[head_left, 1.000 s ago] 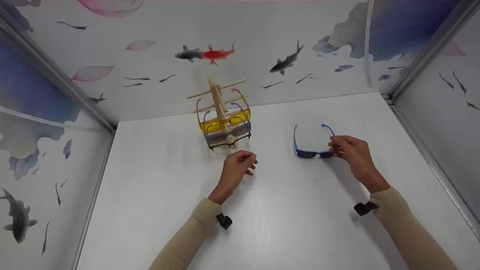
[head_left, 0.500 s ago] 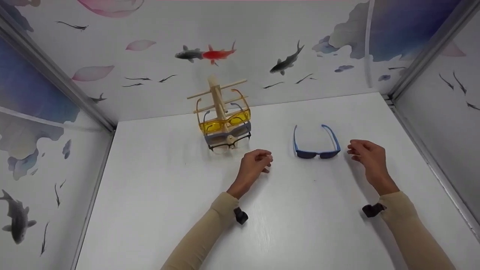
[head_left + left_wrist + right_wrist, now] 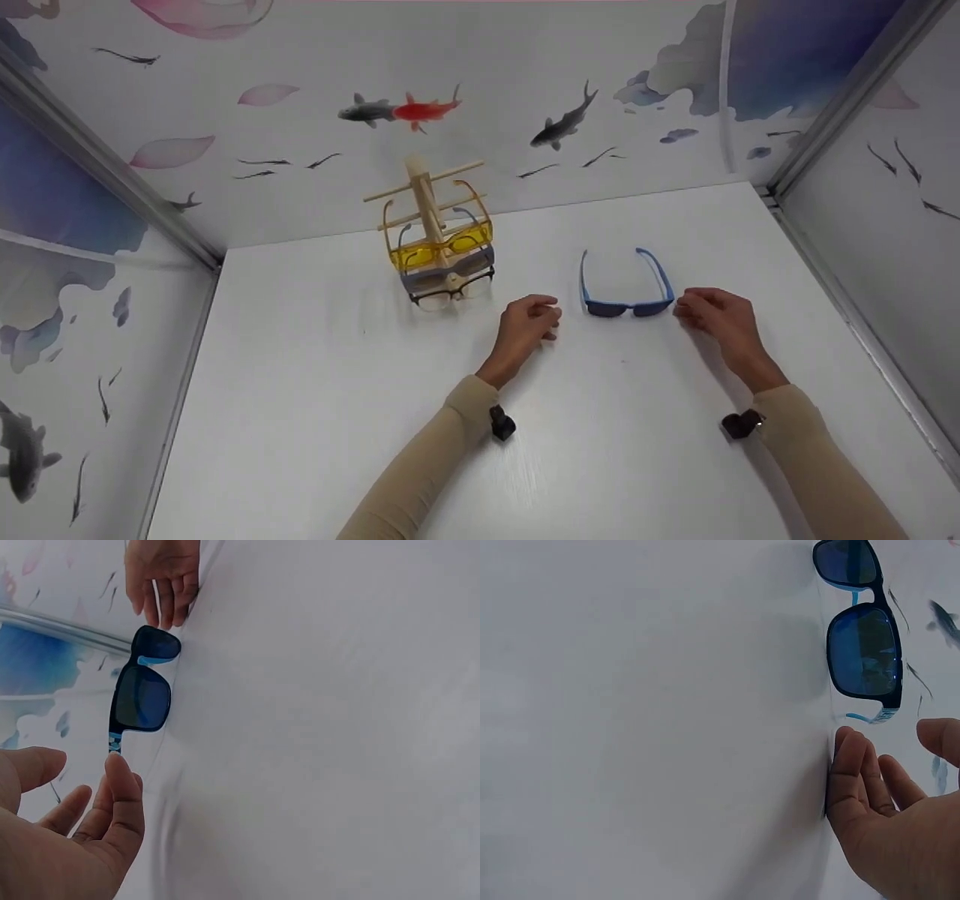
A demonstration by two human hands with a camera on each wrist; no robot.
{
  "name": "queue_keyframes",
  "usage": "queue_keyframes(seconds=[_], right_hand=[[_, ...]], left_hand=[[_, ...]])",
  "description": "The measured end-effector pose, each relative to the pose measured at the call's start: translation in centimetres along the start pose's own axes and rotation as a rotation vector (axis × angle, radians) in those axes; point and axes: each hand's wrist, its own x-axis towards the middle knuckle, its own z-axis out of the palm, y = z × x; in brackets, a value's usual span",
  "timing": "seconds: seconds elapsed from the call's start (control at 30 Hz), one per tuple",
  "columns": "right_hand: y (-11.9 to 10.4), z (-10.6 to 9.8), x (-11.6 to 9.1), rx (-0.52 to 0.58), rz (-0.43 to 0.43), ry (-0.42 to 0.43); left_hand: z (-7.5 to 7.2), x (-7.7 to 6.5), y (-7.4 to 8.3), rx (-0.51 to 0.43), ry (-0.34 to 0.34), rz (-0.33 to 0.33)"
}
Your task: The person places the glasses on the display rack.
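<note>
Apparently, the step in hand is taking up the blue sunglasses (image 3: pixel 651 309), which rest on the bench (image 3: pixel 585 420) to the right of the wooden stand (image 3: pixel 424 202), temples spread and pointing away, lenses to the front. Neither hand grasps anything: the left hand (image 3: pixel 525 324) has its fingers loosely bent, a gap short of the left hinge, while those of the right hand (image 3: pixel 721 319) sit relaxed just beside the right hinge; whether they brush it I cannot tell. A good grip would probably pinch both front corners together, spare the lenses from fingerprints and lift level so neither temple folds. The frame looks like smooth plastic, dark in front with bright blue temples, around glossy, squarish lenses. Pale wood makes up the stand, a post with round crossbars bearing yellow glasses (image 3: pixel 471 240), grey-framed glasses (image 3: pixel 475 262) and thin black-framed glasses (image 3: pixel 455 294).
</note>
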Motion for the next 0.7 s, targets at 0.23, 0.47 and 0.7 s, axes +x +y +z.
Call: queue_keyframes(seconds=[0.23, 0.47, 0.7], right_hand=[[-0.5, 0.4, 0.3, -0.053, -0.042, -0.022], [-0.8, 0.7, 0.6, -0.089, -0.034, -0.019], [-0.6, 1.0, 1.5, -0.076, -0.016, -0.036]], left_hand=[[1.6, 1.2, 0.0, -0.032, 0.017, 0.028], [2.8, 2.4, -0.2, -0.078, 0.014, 0.01], [2.9, 3.3, -0.1, -0.095, 0.03, -0.004]])
